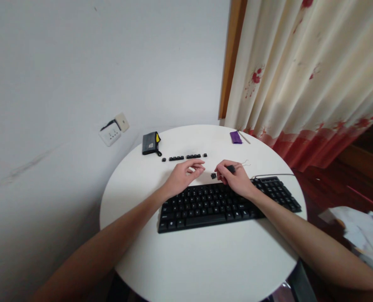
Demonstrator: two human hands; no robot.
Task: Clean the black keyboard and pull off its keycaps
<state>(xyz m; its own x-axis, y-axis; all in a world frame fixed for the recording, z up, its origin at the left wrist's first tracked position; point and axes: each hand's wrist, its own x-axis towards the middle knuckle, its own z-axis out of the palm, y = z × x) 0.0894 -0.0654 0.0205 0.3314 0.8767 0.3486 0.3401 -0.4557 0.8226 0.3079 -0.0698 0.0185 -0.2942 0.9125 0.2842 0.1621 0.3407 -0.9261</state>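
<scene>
Holding: the right hand [236, 178] pinches a small dark tool [230, 168] between thumb and forefinger, the other fingers curled in; a thin wire [244, 162] sticks out of the tool to the right.
Left hand: the left hand [186, 174] hovers half curled, fingertips drawn to the thumb; whether they nip anything cannot be told.
Loose keycap: one black keycap [213, 175] lies on the desk [205, 260] between the two hands, just beside the right hand's fingertips and a little apart from the left.
Keyboard: the black keyboard [217, 205] lies under both wrists, nearer the person than the keycap.
Row: removed keycaps [186, 157] line up beyond the left hand.
Far edge: a grey pouch [150, 143] and a purple item [236, 137].
</scene>
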